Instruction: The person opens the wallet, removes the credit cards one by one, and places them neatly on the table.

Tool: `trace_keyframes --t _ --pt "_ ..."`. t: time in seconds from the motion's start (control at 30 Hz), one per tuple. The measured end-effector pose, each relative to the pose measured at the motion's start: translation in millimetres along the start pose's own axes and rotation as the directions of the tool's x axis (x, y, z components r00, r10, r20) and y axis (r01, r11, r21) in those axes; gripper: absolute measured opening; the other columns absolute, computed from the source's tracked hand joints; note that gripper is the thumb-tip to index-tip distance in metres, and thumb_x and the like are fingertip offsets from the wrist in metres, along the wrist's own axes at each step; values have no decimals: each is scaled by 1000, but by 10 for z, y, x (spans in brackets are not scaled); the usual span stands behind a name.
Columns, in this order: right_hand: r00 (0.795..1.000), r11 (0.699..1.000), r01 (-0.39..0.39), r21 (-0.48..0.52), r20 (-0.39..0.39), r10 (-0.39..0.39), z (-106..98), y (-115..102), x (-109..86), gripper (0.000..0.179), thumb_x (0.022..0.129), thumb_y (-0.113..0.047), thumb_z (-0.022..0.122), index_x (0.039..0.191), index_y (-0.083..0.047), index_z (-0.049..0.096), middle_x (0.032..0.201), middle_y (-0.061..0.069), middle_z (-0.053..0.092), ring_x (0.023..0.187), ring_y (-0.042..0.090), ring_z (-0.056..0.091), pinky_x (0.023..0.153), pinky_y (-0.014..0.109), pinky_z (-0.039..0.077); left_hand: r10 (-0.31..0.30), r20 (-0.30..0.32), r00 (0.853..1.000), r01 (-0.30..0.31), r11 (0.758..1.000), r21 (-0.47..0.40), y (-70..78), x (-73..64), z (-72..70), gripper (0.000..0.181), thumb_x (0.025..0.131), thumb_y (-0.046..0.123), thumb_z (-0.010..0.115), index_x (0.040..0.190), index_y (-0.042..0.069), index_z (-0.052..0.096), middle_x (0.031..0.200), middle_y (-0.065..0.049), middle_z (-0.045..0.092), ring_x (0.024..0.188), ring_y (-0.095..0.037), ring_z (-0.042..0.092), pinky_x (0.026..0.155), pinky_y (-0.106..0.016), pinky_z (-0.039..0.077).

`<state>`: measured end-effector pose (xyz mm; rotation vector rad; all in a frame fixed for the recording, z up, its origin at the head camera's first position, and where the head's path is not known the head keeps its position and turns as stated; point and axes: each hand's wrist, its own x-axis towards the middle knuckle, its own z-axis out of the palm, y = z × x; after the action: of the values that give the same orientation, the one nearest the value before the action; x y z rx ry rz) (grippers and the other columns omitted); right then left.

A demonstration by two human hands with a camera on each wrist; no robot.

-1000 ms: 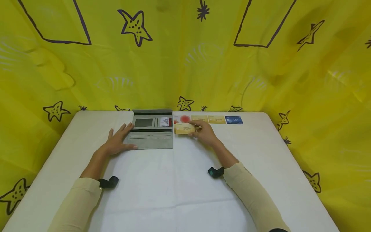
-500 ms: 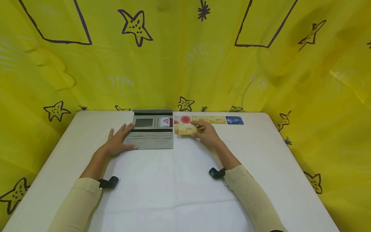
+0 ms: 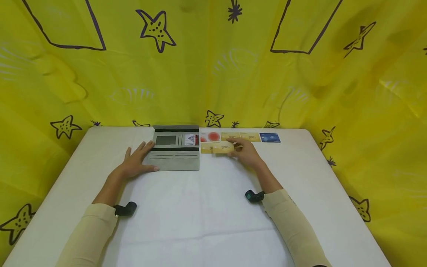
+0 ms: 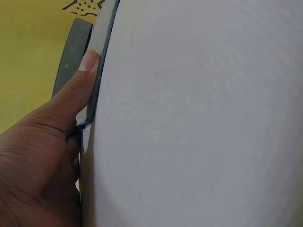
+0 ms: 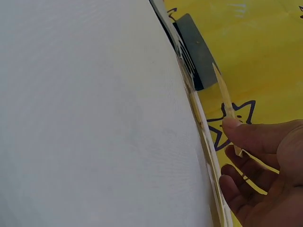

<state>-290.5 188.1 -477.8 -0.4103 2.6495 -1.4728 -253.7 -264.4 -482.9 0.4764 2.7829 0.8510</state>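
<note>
A grey wallet [image 3: 174,164] lies unfolded at the back of the table, with a white-and-red card [image 3: 191,139] in one of its slots. My left hand [image 3: 136,163] rests with spread fingers along the wallet's left edge, its thumb [image 4: 80,87] on the lower corner. Right of the wallet, my right hand [image 3: 247,152] pinches a yellow card [image 3: 222,149] between thumb and fingers. In the right wrist view the held card [image 5: 223,90] appears nearly edge-on, tilted above the tabletop. It partly overlaps another yellow card [image 3: 206,148] lying beside the wallet.
Behind the held card runs a row: a white card with a red circle [image 3: 212,137], two yellow cards [image 3: 251,137] and a blue card [image 3: 270,138]. A white cloth covers the table [image 3: 186,215]. A yellow patterned curtain [image 3: 186,81] hangs right behind it.
My right hand has moved right with the yellow card, uncovering more of the yellow card lying beside the wallet. The left hand and wallet have stayed put.
</note>
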Motion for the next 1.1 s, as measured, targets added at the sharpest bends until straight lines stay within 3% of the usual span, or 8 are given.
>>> trace_keyframes --t 0.3,0.57,1.1 --pt "999 999 -49 -18 -13 49 -97 63 -20 56 91 -3 82 145 -10 65 144 13 60 115 33 60 101 47 51 3 6 1000 -3 1000 2 -29 30 17 106 90 44 81 167 3 20 173 -23 13 159 -44 1 119 -66 -19" --pt "997 996 -78 -43 -27 77 -143 95 -32 56 92 -4 81 145 -9 64 144 17 60 116 37 61 99 50 52 10 4 1000 -10 1000 -3 -34 26 11 106 90 42 82 167 3 20 173 -23 14 159 -44 1 119 -66 -20" --pt "991 990 -117 -74 -72 111 -228 148 -43 59 92 -4 81 147 -9 62 125 23 63 110 37 62 88 42 54 10 1 1000 -10 1000 -7 -30 16 18 104 91 41 81 167 3 21 173 -23 14 159 -44 1 119 -65 -20"
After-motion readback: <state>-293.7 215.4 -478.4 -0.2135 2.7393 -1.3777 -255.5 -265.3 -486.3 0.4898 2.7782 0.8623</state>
